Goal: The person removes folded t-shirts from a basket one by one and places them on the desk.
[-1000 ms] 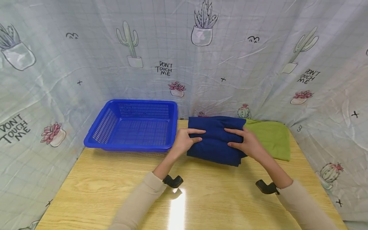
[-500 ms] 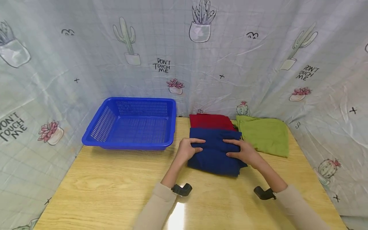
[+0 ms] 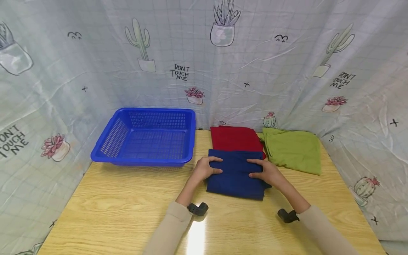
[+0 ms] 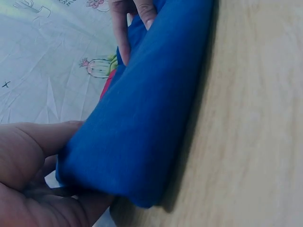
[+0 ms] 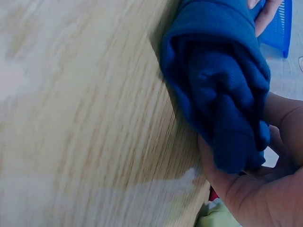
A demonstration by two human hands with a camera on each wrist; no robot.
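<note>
A folded dark blue cloth (image 3: 236,179) lies in front of the person, several layers thick. My left hand (image 3: 204,168) grips its left side, and the left wrist view shows thumb and fingers around the end of the blue cloth (image 4: 137,118). At the opposite side, my right hand (image 3: 267,173) holds the other end. In the right wrist view, rolled and tucked layers show at that end of the blue cloth (image 5: 222,94), with fingers beneath it and the thumb on top. Directly behind it is a folded red cloth (image 3: 236,138), its front edge covered by the blue one.
A green folded cloth (image 3: 293,148) lies to the right of the red one. On the left stands a blue plastic basket (image 3: 143,163) with slotted walls. The wooden table (image 3: 127,205) ends at a cactus-print curtain (image 3: 165,46) around the back and sides.
Both hands have brought the blue cloth toward the person and lowered it, uncovering the red cloth behind it and more of the green one. The basket has stayed in place.
</note>
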